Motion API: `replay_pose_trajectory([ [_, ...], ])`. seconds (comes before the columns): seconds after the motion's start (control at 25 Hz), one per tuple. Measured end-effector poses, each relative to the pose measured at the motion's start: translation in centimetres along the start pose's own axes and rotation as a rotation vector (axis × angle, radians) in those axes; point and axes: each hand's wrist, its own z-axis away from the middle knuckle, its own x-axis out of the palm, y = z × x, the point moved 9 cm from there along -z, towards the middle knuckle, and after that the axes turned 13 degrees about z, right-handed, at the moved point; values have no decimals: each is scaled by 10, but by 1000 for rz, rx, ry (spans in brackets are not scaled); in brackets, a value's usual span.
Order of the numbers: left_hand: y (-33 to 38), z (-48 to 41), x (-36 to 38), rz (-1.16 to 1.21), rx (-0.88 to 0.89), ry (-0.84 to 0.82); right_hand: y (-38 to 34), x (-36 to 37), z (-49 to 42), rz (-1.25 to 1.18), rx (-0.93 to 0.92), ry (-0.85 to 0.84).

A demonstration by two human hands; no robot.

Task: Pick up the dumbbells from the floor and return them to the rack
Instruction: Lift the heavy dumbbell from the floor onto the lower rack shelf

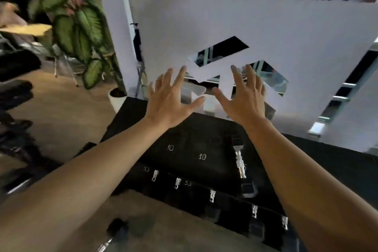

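Observation:
Both my arms reach forward over a black dumbbell rack (206, 129). My left hand (169, 100) and my right hand (243, 98) are open with fingers spread and hold nothing. Below them, black dumbbells marked 10 (201, 156) sit on the upper tier, and one with a chrome handle (239, 161) lies beside them at the right. Several more dumbbells with chrome handles (177, 183) line the lower tier. On the floor at the bottom left lies a blurred black dumbbell (116, 231) with a chrome handle.
A white frosted glass wall (266, 26) with cut-out shapes stands right behind the rack. A large potted plant (86, 32) in a white pot stands to the left. Dark blurred equipment (16, 108) fills the left edge. The floor (61, 112) is tan.

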Motion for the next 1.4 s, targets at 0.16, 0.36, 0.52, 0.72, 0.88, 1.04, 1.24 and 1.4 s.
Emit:
replay_pose_trajectory([
  [0.16, -114, 68, -100, 112, -149, 107, -155, 8, 32, -113, -161, -2],
  [0.36, -261, 170, -191, 166, -310, 83, -330, 41, 108, -243, -245, -41],
  [0.52, -350, 238, -246, 115, -388, 40, -418, 61, 166, -279, -225, -157],
  [0.72, -395, 287, -299, 142, -376, 48, -484, 52, 223, -213, -289, -169],
  [0.88, -402, 311, -335, 121, -333, 32, -512, 31, 252, -215, -269, -140],
  [1.04, -422, 315, -369, 84, -252, -17, -541, 16, 277, -188, -202, -107],
  [1.24, -478, 286, -390, 206, -179, -52, -574, 26, 286, -152, 42, -64],
  [1.4, -554, 246, -395, 311, -111, -101, -617, 61, 290, -139, 337, -60],
])
